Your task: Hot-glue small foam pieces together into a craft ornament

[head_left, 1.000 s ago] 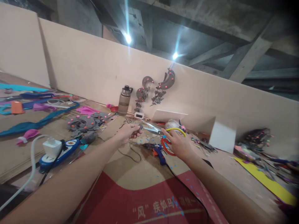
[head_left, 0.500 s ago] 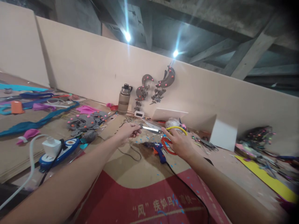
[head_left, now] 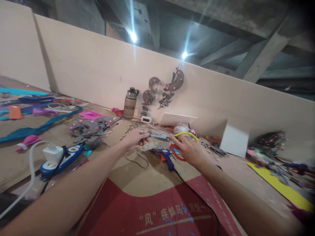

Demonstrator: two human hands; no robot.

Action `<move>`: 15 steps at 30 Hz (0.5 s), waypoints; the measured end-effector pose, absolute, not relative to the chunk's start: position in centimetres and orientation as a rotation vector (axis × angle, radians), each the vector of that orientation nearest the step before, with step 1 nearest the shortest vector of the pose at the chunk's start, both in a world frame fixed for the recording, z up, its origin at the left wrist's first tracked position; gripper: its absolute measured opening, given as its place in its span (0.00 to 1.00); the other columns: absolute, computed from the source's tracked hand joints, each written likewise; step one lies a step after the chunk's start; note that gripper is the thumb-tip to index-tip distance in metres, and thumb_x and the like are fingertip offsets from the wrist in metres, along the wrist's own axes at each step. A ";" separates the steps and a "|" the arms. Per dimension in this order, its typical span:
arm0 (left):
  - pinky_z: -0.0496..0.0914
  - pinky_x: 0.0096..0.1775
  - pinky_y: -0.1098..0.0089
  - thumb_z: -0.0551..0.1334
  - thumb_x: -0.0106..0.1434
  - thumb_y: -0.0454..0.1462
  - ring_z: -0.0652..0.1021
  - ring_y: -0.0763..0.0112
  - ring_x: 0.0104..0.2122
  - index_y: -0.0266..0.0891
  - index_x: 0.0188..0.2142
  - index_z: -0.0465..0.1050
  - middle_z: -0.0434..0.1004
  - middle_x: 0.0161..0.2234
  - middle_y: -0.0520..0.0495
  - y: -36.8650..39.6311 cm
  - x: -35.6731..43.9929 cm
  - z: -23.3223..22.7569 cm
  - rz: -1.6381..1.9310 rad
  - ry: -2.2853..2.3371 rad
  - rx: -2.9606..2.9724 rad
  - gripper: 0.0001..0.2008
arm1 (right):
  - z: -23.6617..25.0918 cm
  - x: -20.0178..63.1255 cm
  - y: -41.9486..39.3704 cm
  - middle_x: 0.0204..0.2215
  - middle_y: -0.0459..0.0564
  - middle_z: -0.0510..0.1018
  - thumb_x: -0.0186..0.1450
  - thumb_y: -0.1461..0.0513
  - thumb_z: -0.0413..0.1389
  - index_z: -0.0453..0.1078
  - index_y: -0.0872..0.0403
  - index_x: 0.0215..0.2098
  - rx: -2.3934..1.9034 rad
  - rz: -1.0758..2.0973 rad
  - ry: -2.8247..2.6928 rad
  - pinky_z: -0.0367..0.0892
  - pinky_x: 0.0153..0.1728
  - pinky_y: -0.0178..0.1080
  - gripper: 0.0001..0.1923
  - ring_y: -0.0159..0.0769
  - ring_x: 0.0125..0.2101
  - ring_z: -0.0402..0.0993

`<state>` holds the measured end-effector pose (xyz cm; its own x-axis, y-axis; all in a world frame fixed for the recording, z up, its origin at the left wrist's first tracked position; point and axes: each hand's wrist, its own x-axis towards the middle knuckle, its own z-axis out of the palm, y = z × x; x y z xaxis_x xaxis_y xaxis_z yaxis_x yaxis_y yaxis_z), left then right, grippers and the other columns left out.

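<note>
Left hand (head_left: 137,138) is closed in a pinch on a small grey piece (head_left: 149,132) at its fingertips; the fingers hide part of the piece, so its shape cannot be made out. Right hand (head_left: 189,149) grips scissors (head_left: 161,137) whose blades point toward the left hand and look nearly together. Their tips are at the grey piece, but whether they touch it is too small to tell. A yellow loop shows above the right hand's fingers and a red one below, each partly covered.

Between and below the hands lies a blue glue gun (head_left: 168,160), its nozzle end dark and indistinct; its black cord (head_left: 194,194) crosses printed cardboard (head_left: 134,185) that the lower edge of the view cuts off. Below the left hand loops a thin grey string (head_left: 147,160), its ends hard to follow. Left of that hand, a heap of grey dotted pieces (head_left: 86,127) overlaps too much to separate. Right of the right hand, a yellow sheet (head_left: 280,186) blurs outward.
</note>
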<state>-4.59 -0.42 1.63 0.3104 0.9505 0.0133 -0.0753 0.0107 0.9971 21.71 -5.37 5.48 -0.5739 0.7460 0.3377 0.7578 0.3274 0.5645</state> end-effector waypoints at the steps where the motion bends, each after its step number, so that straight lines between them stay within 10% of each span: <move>1: 0.57 0.17 0.80 0.61 0.59 0.39 0.66 0.83 0.15 0.31 0.25 0.71 0.68 0.17 0.51 -0.5 -4.6 1.7 0.996 0.932 1.308 0.12 | 5.4 21.8 -5.4 0.44 0.56 0.71 0.65 0.68 0.43 0.52 0.45 0.63 -1.441 -1.103 -2.545 0.58 0.36 0.40 0.28 0.41 0.39 0.65; 8: 0.54 0.15 0.79 0.64 0.57 0.42 0.65 0.83 0.14 0.32 0.23 0.71 0.71 0.17 0.49 -0.4 -5.1 1.9 0.886 0.930 1.386 0.14 | 5.1 22.2 -5.2 0.42 0.54 0.71 0.65 0.69 0.42 0.50 0.44 0.63 -1.400 -1.177 -2.578 0.57 0.35 0.40 0.30 0.40 0.36 0.66; 15: 0.53 0.14 0.80 0.65 0.54 0.46 0.73 0.79 0.19 0.33 0.31 0.75 0.78 0.38 0.38 0.5 -6.4 1.2 0.822 0.849 1.435 0.16 | 5.3 22.1 -5.5 0.42 0.55 0.71 0.65 0.70 0.41 0.51 0.43 0.63 -1.385 -1.182 -2.586 0.58 0.35 0.39 0.30 0.39 0.36 0.66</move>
<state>-6.38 0.53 1.23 0.4809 0.8768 0.0003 0.0288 -0.0161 0.9995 22.06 -5.50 5.35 -0.6164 0.7239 0.3099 0.7080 0.3372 0.6205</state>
